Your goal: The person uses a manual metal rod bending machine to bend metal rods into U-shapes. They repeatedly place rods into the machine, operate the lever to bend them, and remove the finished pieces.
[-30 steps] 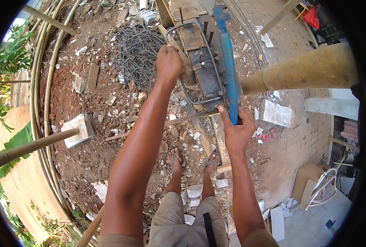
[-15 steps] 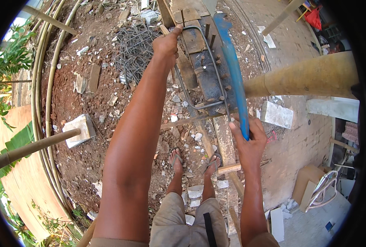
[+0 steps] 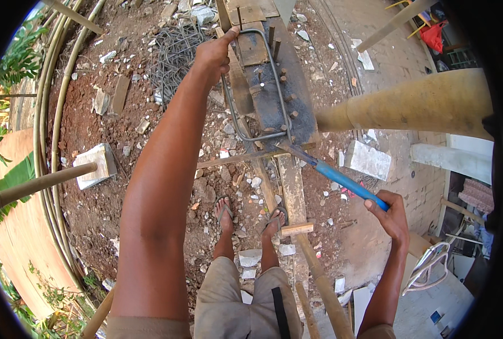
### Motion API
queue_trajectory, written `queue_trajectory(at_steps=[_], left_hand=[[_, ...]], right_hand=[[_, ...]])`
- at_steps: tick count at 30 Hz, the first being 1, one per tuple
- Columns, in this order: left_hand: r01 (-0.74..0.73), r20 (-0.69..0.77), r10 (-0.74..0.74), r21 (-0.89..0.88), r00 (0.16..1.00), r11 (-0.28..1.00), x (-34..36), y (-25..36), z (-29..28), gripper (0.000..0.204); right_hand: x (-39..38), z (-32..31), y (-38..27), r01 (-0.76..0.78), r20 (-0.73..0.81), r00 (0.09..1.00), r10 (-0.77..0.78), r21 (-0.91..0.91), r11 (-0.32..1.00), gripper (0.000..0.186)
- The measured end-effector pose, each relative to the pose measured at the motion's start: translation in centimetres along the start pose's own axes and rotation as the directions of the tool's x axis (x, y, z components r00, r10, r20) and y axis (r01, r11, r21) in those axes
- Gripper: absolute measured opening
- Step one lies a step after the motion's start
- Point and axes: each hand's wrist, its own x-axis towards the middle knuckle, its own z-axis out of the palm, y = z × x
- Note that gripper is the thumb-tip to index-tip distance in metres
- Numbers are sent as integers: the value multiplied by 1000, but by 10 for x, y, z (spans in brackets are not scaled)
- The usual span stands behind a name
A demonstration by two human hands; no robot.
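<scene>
At the left, a tangled heap of thin, dull grey rods [image 3: 175, 59] lies on reddish, crumbly soil, at nine o'clock from the left hand [image 3: 212, 57]. That hand has its fingers wrapped around the eleven o'clock corner of a bent steel bar [image 3: 265, 137], a smooth, round-cornered loop whose long side runs from just short of twelve toward six. The loop lies over a sooty, dark bench top [image 3: 302, 85] studded with stubby, rust-brown pegs [image 3: 294, 114]. At its five o'clock corner sits the grey metal end of a blue-handled tool [image 3: 344, 182]; whether it bites on the bar is too small to tell. The tool's shaft slants from ten to four o'clock, and the right hand [image 3: 390, 216], well apart from the loop, clasps its smooth lower end.
</scene>
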Motion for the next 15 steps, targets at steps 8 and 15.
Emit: queue_trajectory(at_steps=[8, 15], left_hand=[[-11, -13, 12, 61, 1000, 998, -1, 0, 0, 45], [-23, 6, 22, 37, 1000, 999, -1, 0, 0, 45]], right_hand=[[36, -53, -44, 46, 63, 998, -32, -237, 970, 52], [11, -16, -21, -40, -47, 998, 29, -270, 962, 54]])
